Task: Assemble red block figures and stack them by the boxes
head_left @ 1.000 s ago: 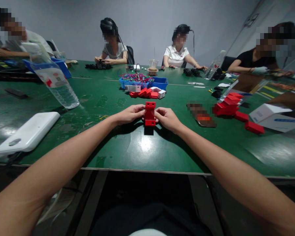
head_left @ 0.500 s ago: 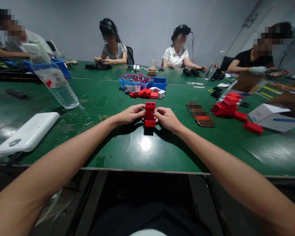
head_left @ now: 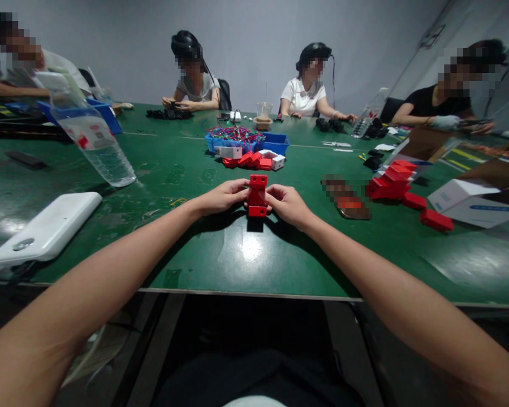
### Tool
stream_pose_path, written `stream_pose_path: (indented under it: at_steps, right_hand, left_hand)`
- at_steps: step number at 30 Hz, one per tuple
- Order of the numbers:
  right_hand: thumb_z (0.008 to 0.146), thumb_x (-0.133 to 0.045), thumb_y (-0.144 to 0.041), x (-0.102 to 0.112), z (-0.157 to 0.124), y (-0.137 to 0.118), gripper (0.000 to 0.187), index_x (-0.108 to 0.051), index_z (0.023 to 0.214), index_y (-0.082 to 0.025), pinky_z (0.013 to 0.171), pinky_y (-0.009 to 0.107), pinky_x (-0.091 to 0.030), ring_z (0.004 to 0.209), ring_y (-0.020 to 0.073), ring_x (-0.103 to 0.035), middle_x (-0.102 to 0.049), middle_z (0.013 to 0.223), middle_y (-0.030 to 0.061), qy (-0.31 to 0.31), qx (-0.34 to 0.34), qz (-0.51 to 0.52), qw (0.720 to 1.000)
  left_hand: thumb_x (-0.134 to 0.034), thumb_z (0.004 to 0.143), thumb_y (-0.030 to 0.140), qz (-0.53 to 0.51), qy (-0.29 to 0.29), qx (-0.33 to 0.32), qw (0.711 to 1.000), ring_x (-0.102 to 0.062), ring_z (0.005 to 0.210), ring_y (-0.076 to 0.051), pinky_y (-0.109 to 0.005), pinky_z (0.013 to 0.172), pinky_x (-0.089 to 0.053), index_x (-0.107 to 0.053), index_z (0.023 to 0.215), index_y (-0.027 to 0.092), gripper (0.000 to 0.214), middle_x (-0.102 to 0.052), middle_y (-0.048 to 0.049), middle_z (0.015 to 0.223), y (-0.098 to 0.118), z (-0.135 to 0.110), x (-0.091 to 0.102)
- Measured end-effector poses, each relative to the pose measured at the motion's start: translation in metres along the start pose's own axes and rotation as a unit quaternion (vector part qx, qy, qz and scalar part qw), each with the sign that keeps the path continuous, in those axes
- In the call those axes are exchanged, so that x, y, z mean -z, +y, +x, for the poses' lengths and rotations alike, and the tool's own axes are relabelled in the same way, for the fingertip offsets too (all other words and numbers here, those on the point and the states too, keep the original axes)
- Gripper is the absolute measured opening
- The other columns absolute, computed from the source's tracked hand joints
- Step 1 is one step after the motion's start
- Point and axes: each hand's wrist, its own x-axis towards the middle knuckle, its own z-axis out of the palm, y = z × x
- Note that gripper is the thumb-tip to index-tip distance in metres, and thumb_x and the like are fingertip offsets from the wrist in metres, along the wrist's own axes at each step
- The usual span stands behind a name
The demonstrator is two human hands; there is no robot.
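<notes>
Between my two hands is a red plastic block-like part (head_left: 257, 196), held upright just above the green table (head_left: 207, 254). Two small dark holes show in its top end, and one hole shows at the right of its lower end. My left hand (head_left: 228, 196) pinches it from the left side, and my right hand (head_left: 289, 204) grips it from the right with the thumb on its front. The fingers behind the part are mostly hidden. Farther back lies a pile of similar red parts (head_left: 250, 160), with white box-shaped pieces (head_left: 229, 152) beside them.
Blue bins (head_left: 275, 142), one heaped with coloured wires (head_left: 237, 134), stand behind the pile. To the left are a water bottle (head_left: 97, 144) and a white power bank (head_left: 46, 229). A phone (head_left: 346, 199), red blocks (head_left: 390, 182) and open cartons (head_left: 475, 200) lie right. Several people sit around the table.
Both hands keep their grip on the red part, which sits almost where it was. The whole view has shifted very slightly.
</notes>
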Motion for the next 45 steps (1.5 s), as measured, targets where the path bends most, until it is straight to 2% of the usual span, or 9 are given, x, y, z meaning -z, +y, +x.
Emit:
stream_pose_path:
  at_steps: [17,29,39,45]
  right_hand:
    - [0.077,-0.068,-0.055,-0.0002,0.0016,0.0054,0.040,-0.061,0.079,-0.015,0.057,0.025,-0.049,0.059,0.0119,-0.059,-0.065,0.073,0.0036,0.004,0.001,-0.009,1.000]
    - [0.077,-0.068,-0.057,-0.0001,0.0015,0.0049,0.041,-0.061,0.078,-0.016,0.056,0.025,-0.049,0.059,0.0117,-0.059,-0.064,0.072,0.0031,0.003,0.000,-0.009,1.000]
    - [0.076,-0.068,-0.057,0.0004,0.0010,0.0027,0.042,-0.061,0.078,-0.016,0.057,0.026,-0.048,0.059,0.0127,-0.060,-0.064,0.072,0.0034,0.003,-0.005,-0.014,1.000]
    - [0.081,-0.060,-0.055,0.0011,0.0000,0.0011,0.038,-0.059,0.079,-0.017,0.060,0.026,-0.045,0.061,0.0135,-0.059,-0.064,0.071,0.0024,0.009,0.012,-0.038,0.999]
  left_hand:
    - [-0.061,0.088,0.050,0.021,-0.013,0.008,1.000,-0.059,0.107,-0.023,-0.037,0.095,-0.045,-0.058,0.125,0.013,0.052,-0.064,-0.0117,0.119,0.0051,-0.0010,0.0005]
    - [-0.064,0.083,0.056,0.020,-0.005,0.004,1.000,-0.061,0.106,-0.023,-0.036,0.090,-0.048,-0.060,0.123,0.015,0.058,-0.065,-0.0120,0.120,0.0013,0.0001,-0.0002]
    - [-0.072,0.079,0.047,0.014,-0.009,0.011,1.000,-0.065,0.102,-0.022,-0.035,0.092,-0.049,-0.056,0.126,0.013,0.060,-0.066,-0.0133,0.118,0.0007,-0.0009,-0.0011]
    - [-0.076,0.076,0.040,0.017,-0.011,0.013,1.000,-0.066,0.099,-0.020,-0.036,0.092,-0.050,-0.053,0.127,0.013,0.062,-0.065,-0.0133,0.119,0.0011,-0.0009,-0.0021]
